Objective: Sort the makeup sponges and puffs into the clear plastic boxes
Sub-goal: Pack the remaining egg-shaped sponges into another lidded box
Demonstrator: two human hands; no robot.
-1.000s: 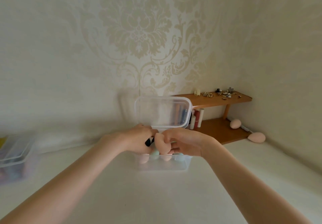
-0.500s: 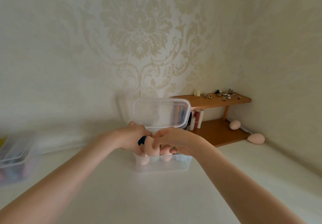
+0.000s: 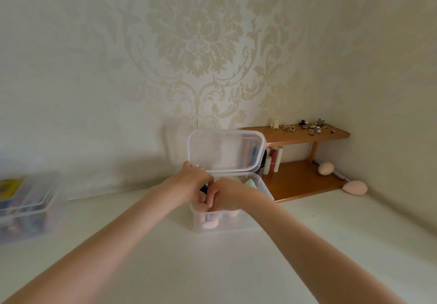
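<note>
Since a second ago both hands have sunk from above the rim down into the clear box (image 3: 227, 221) at 6 o'clock of its raised lid (image 3: 225, 150). The left hand (image 3: 192, 185) and right hand (image 3: 225, 194) meet over a peach sponge (image 3: 201, 205); fingers curl, but which grip holds it I cannot tell. The step looks like packing sponges down. Next, two loose sponges (image 3: 354, 187) by the wooden shelf (image 3: 298, 181) at 3 o'clock need fetching.

Cream damask wallpaper (image 3: 198, 43) meets a corner, where a two-tier wooden shelf (image 3: 298, 181) stands.
</note>
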